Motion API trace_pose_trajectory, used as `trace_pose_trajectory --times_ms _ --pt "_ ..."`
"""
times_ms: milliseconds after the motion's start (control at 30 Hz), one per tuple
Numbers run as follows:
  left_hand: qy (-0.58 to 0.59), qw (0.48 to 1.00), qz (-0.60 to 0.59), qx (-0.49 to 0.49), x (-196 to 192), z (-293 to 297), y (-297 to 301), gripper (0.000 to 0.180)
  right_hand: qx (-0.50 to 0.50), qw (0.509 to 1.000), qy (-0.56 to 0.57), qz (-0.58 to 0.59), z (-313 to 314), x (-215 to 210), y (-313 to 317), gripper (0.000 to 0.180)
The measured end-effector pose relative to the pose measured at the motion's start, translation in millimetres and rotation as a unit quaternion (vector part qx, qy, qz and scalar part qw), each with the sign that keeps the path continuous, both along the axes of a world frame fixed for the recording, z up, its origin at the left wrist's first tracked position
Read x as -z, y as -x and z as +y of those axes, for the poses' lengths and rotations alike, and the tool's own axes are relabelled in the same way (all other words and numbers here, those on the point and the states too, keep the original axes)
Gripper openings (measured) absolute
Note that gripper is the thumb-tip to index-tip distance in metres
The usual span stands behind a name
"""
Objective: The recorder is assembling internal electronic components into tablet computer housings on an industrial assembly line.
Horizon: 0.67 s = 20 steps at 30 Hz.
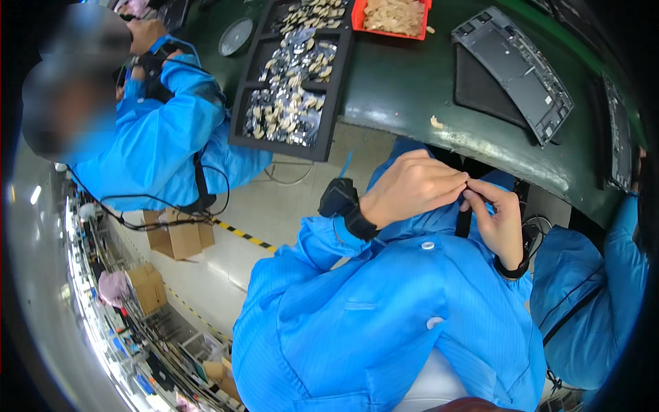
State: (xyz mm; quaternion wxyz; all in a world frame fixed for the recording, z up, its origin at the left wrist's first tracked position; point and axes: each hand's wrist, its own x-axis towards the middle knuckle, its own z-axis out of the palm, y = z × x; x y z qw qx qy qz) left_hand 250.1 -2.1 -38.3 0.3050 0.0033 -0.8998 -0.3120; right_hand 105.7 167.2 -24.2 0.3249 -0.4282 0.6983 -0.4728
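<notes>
My left hand (417, 187) and my right hand (500, 221) meet in front of my body, just off the table's near edge. Their fingertips pinch together at one spot, and a tiny dark bit seems to show between them, too small to name. Both wrists wear black bands. Beyond the hands, one small cream-coloured curved piece (436, 122) lies alone on the green table (391, 103). An open laptop base (511, 72) with its inner parts showing rests partly over a dark flat panel (484, 89), at the far right of my hands.
A black compartment tray (281, 146) of small silvery, dark and cream pieces overhangs the table edge. Behind are a red bin (427, 15) of cream pieces and a round clear dish (237, 38). Co-workers in blue sit left and right; another laptop base (616, 130) stands right.
</notes>
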Motion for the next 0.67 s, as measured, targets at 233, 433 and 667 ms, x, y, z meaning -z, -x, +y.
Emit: trace_pose_trajectory --times_ms 233,433,667 --pt "0.114 0.993 -0.018 0.012 -6.4 5.6 9.9 0.011 -0.048 0.999 -0.002 0.02 12.9 -2.3 15.2 0.023" --pt "0.133 0.99 -0.036 0.007 -17.0 6.7 17.2 0.008 -0.07 0.997 0.002 0.037 18.6 -11.7 25.5 0.022" --pt "0.212 0.957 0.054 -0.191 -71.7 -90.0 50.5 0.012 -0.012 0.999 0.039 0.033 23.4 -16.6 35.1 0.022"
